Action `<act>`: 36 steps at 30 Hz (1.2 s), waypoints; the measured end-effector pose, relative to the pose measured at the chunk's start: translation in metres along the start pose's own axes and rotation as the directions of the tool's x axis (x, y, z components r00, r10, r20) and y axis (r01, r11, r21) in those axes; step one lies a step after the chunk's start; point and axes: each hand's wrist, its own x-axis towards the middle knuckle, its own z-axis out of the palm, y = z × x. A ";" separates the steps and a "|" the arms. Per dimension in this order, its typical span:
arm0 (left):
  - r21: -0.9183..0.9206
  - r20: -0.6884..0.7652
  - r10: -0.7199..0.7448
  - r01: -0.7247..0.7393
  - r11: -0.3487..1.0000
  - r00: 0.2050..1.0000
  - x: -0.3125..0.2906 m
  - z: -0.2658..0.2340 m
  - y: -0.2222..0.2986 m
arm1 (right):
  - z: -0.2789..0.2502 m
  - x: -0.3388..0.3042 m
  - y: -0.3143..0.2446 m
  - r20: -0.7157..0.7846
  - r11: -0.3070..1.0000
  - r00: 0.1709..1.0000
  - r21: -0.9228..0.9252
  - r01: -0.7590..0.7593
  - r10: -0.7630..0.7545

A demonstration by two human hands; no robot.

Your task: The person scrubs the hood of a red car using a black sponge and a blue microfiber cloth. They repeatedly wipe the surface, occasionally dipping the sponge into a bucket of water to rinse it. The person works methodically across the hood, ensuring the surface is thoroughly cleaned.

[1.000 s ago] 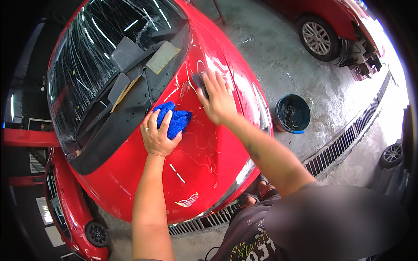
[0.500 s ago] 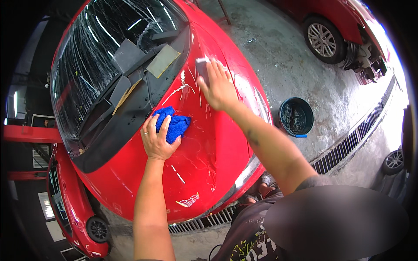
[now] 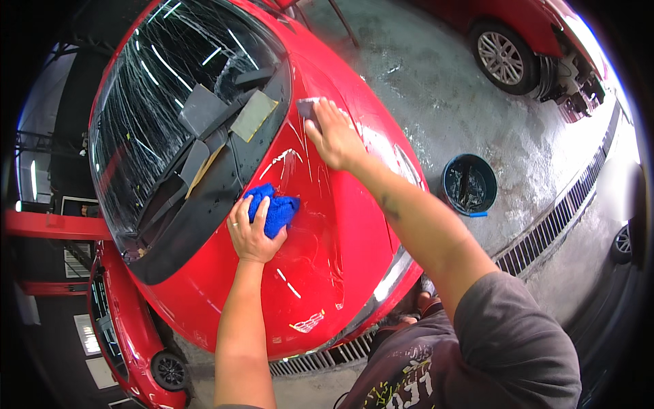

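On the wet red hood of a car, my left hand rests with its fingers curled over a crumpled blue cloth. Farther forward and to the right, my right hand lies almost flat. Its fingers press a small dark grey sheet, apparently sandpaper, against the paint near the windshield corner. Part of that sheet is hidden under the fingers. Whitish wet streaks run over the paint between the hands.
Several grey pieces and a yellowish-green sheet lie by the wipers below the wet windshield. A dark bucket with water stands on the floor at right, near a drain grate. Other red cars stand left and far right.
My right hand and the grey sheet have slid a little toward the windshield. My left hand stays on the blue cloth. The whole view has shifted slightly.
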 end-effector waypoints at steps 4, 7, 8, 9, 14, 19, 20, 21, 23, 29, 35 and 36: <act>0.008 0.012 -0.014 0.014 1.000 1.000 -0.016 -0.009 -0.005 | 0.021 -0.133 -0.027 0.076 0.996 0.997 -0.085 0.020 -0.013; 0.007 0.014 -0.028 0.028 1.000 1.000 -0.020 -0.010 -0.006 | 0.001 -0.315 -0.043 0.429 0.960 0.903 -0.257 0.115 0.007; 0.014 0.011 -0.032 0.032 0.999 0.999 -0.022 -0.009 -0.007 | 0.003 -0.317 -0.043 0.412 0.960 0.911 -0.248 0.128 -0.015; 0.017 0.003 -0.031 0.031 0.999 1.000 -0.022 -0.009 -0.008 | 0.002 -0.312 -0.042 0.388 0.960 0.921 -0.245 0.138 -0.034; -0.006 -0.020 0.020 -0.021 1.000 1.000 -0.007 -0.009 0.001 | 0.006 -0.138 -0.026 -0.012 0.985 0.999 -0.165 -0.046 0.045; 0.010 -0.025 0.000 0.000 1.000 1.000 -0.022 -0.007 -0.004 | 0.010 -0.266 -0.042 0.057 0.970 0.997 -0.238 -0.041 0.056; 0.019 -0.035 -0.002 0.002 1.000 0.999 -0.021 -0.009 -0.005 | 0.010 -0.327 -0.044 0.127 0.964 0.989 -0.262 -0.042 0.077; 0.020 -0.042 0.000 0.000 1.000 0.999 -0.020 -0.007 -0.003 | 0.013 -0.367 -0.042 0.193 0.955 0.975 -0.291 -0.051 0.111; 0.025 -0.047 0.006 -0.005 1.000 0.999 -0.021 -0.007 -0.002 | 0.020 -0.378 -0.045 0.164 0.950 0.976 -0.301 -0.088 0.142; 0.038 -0.102 0.049 -0.046 0.998 0.994 -0.014 -0.002 0.005 | 0.026 -0.304 -0.040 -0.147 0.922 0.978 -0.336 -0.191 0.149; 0.080 -0.119 0.051 -0.042 0.996 0.992 -0.026 -0.003 -0.010 | 0.066 -0.464 -0.107 0.148 0.905 0.920 -0.293 -0.310 0.363; 0.072 -0.131 0.064 -0.055 0.996 0.989 -0.024 -0.002 -0.011 | 0.067 -0.450 -0.099 0.016 0.895 0.932 -0.285 -0.342 0.362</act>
